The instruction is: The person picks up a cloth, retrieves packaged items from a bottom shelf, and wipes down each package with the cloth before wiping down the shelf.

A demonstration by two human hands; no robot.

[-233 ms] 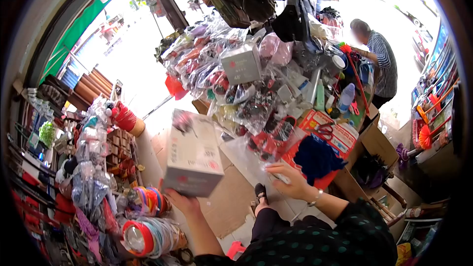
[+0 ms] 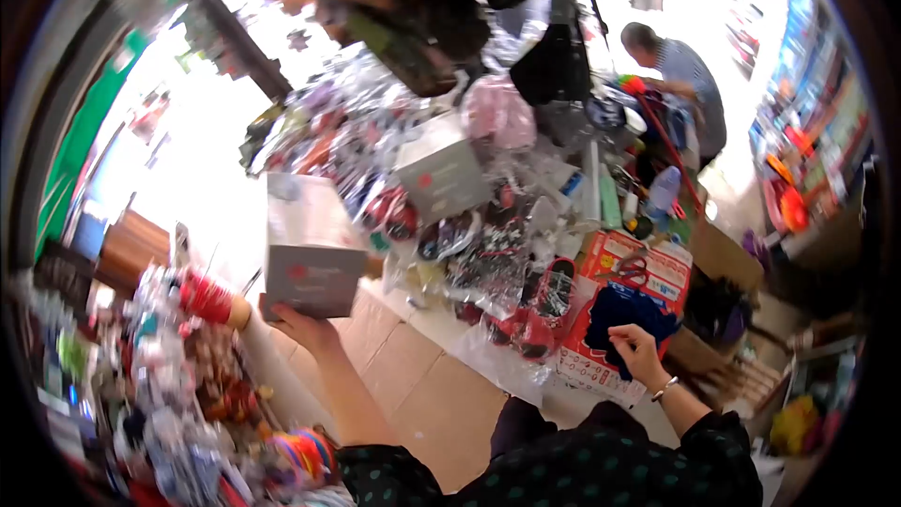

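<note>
My left hand (image 2: pixel 298 327) grips a grey and white cardboard box (image 2: pixel 314 277) from below at its lower left corner, holding it up left of the goods pile. My right hand (image 2: pixel 640 357) is closed, its fingers curled together over the lower edge of a dark navy cloth (image 2: pixel 619 319). Whether anything sits between those fingers is hidden. The cloth lies on a red and white printed carton (image 2: pixel 601 366). Scissors (image 2: pixel 631 268) with dark red handles rest just behind the cloth.
A similar grey box (image 2: pixel 446 183) sits on plastic-wrapped shoes and goods (image 2: pixel 488 263). Bags hang overhead (image 2: pixel 404 28). Another person (image 2: pixel 690 84) stands behind the pile at the right. Stacked wares (image 2: pixel 178 394) line the left, and tiled floor (image 2: pixel 375 338) shows between.
The view has turned and blurred. My left hand has carried the box left and upward. My right hand has moved right, from beside the plastic bag to the navy cloth.
</note>
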